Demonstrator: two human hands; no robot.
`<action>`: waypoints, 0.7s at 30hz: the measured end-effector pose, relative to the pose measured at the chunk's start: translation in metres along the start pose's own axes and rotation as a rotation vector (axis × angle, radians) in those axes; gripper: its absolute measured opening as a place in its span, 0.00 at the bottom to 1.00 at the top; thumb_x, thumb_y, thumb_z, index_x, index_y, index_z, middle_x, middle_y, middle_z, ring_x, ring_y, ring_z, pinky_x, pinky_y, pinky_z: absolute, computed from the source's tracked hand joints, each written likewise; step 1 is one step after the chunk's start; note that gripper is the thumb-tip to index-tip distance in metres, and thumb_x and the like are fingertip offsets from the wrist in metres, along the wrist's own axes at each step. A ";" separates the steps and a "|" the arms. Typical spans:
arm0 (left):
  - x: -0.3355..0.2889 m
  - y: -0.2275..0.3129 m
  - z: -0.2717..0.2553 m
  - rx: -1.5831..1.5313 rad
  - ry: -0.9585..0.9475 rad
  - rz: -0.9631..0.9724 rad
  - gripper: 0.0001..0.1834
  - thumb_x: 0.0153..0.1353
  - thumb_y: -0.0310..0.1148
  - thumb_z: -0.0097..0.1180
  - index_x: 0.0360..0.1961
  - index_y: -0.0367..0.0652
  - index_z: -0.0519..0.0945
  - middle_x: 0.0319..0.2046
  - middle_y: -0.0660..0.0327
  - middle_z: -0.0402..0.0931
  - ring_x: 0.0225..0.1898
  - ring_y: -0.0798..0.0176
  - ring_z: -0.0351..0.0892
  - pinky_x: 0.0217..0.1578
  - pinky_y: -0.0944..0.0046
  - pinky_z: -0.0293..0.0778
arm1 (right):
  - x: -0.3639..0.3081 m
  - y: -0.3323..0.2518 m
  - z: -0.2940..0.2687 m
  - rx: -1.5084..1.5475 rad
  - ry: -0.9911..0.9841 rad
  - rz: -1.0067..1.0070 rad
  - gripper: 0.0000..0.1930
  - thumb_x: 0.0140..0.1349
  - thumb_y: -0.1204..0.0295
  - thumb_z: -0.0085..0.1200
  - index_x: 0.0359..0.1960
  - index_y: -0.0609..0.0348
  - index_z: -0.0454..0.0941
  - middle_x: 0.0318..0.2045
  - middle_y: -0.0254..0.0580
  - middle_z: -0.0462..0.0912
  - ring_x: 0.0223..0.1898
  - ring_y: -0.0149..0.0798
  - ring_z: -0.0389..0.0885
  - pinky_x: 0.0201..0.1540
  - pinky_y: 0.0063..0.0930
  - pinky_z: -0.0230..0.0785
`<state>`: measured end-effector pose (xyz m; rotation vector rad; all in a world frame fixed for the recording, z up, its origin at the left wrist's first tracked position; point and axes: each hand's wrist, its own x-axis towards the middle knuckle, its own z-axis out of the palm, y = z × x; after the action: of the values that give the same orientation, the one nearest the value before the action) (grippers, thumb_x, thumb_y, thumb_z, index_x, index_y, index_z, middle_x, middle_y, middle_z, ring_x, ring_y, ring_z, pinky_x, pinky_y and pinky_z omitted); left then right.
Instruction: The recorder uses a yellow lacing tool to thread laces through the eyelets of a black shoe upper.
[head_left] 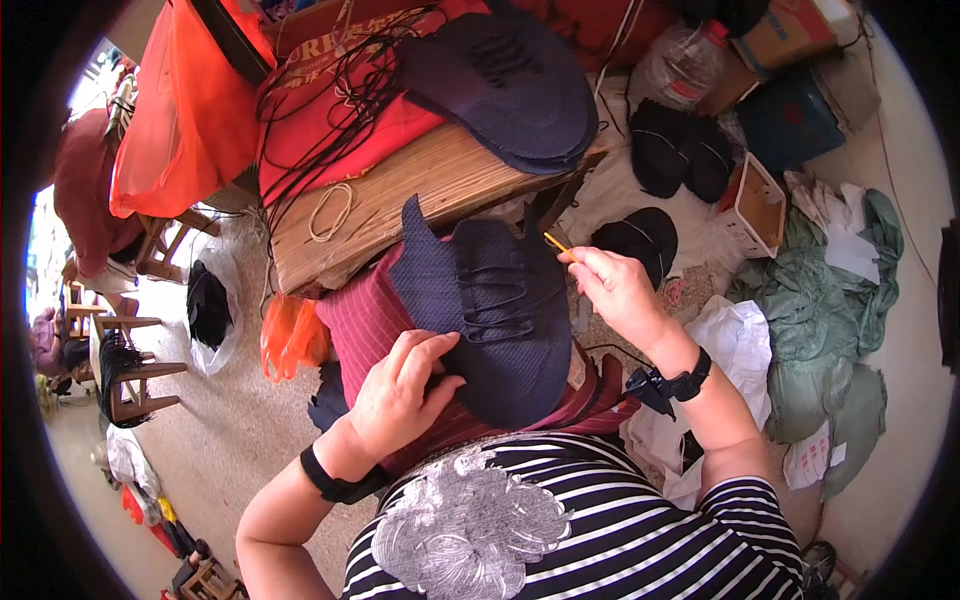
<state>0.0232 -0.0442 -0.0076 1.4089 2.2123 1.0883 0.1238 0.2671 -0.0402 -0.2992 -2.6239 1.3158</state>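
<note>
Across my lap lies a dark blue, textured, sole-shaped slipper piece [512, 375], with black cords [495, 290] running in rows over its middle. My left hand [400, 390] pinches its lower left edge between thumb and curled fingers. At its upper right side, my right hand [622, 295] grips a thin yellow stick-like tool [556, 243] pointing up and left. The tool's tip is too small to make out, so I cannot tell whether it touches the piece.
A wooden bench [375, 215] ahead carries loose black cords [345, 120], red cloth and stacked dark blue pieces [530, 110]. Black slippers [665, 150] lie on the floor at right, beside a white basket [755, 205] and green sheeting [810, 300]. Stools [140, 375] stand left.
</note>
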 end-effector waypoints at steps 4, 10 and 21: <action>0.000 -0.002 -0.008 0.083 0.034 0.154 0.33 0.51 0.23 0.73 0.60 0.36 0.75 0.51 0.52 0.76 0.48 0.50 0.81 0.48 0.56 0.81 | -0.005 -0.032 -0.009 0.095 -0.057 0.181 0.05 0.68 0.75 0.58 0.42 0.64 0.81 0.34 0.50 0.86 0.32 0.44 0.87 0.35 0.34 0.77; 0.037 0.017 -0.011 0.269 -0.125 0.341 0.42 0.52 0.36 0.72 0.68 0.36 0.71 0.70 0.47 0.66 0.72 0.43 0.64 0.71 0.45 0.61 | -0.007 -0.016 -0.017 -0.031 -0.177 -0.184 0.07 0.68 0.75 0.58 0.44 0.63 0.83 0.35 0.47 0.87 0.35 0.45 0.88 0.39 0.33 0.79; 0.028 0.018 -0.001 0.396 -0.288 0.227 0.44 0.57 0.44 0.68 0.72 0.37 0.67 0.75 0.49 0.59 0.78 0.47 0.53 0.76 0.44 0.51 | 0.001 0.009 -0.012 0.146 -0.381 -0.192 0.10 0.68 0.74 0.58 0.46 0.65 0.85 0.40 0.50 0.89 0.42 0.44 0.90 0.44 0.31 0.81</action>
<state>0.0209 -0.0159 0.0100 1.8812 2.1679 0.4733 0.1268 0.2820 -0.0402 0.2448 -2.7402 1.6173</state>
